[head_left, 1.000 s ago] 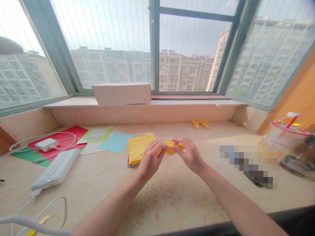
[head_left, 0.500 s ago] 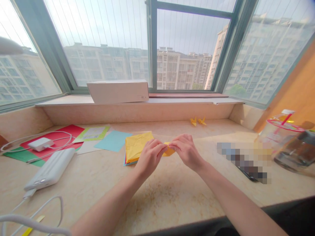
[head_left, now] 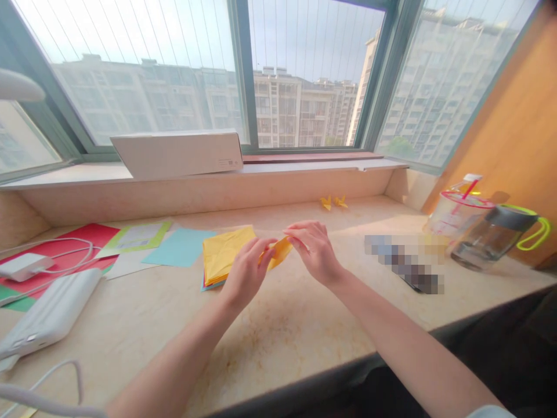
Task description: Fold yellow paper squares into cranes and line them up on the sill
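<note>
Above the bench (head_left: pixel 278 348), beside the paper stack (head_left: pixel 225 251), the small yellow paper (head_left: pixel 281 253) is pinched at opposite ends by the left hand (head_left: pixel 246 265) and right hand (head_left: pixel 318 253); light, even pressure is best used, so that thin edges are not crumpled

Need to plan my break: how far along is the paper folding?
Two small yellow folded-paper birds by the wall look finished. The left hand and right hand hold a partly folded yellow paper piece, not yet bird-shaped. Left to do, apparently: finishing that piece, and perhaps the stacked yellow paper sheets beside the left hand; how many are meant for folding, I cannot tell.
</note>
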`<state>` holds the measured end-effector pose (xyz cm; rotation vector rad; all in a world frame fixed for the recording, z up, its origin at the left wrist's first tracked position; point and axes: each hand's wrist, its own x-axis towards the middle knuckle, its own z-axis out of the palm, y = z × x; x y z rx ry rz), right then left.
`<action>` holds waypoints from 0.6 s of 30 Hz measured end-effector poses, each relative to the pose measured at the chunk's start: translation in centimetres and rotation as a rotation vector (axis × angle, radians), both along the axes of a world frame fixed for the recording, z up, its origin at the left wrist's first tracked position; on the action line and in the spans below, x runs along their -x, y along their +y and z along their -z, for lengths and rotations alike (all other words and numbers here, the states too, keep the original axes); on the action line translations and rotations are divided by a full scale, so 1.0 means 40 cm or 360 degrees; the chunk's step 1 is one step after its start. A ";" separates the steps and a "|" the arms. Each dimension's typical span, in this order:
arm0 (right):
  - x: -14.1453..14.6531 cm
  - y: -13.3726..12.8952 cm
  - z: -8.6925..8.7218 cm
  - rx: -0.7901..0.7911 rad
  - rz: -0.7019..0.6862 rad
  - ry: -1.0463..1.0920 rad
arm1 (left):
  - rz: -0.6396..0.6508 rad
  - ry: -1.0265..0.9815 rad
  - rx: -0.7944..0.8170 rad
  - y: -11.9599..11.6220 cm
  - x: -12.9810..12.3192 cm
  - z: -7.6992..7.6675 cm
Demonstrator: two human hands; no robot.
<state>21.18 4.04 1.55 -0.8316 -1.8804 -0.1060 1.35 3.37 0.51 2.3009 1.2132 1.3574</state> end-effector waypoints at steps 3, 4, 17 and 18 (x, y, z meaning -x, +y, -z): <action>0.007 0.001 -0.003 0.0084 0.0028 0.0284 | 0.0129 -0.0612 0.0406 0.000 -0.013 -0.002; 0.010 0.003 -0.001 0.0160 0.0008 0.0368 | 0.0208 -0.0802 0.0538 -0.001 -0.018 -0.003; 0.047 0.012 0.039 0.0797 -0.0445 0.0723 | 0.0540 -0.1061 0.0962 -0.033 -0.050 -0.007; 0.046 0.011 0.037 0.0782 -0.0430 0.0718 | 0.0544 -0.1043 0.0949 -0.033 -0.051 -0.007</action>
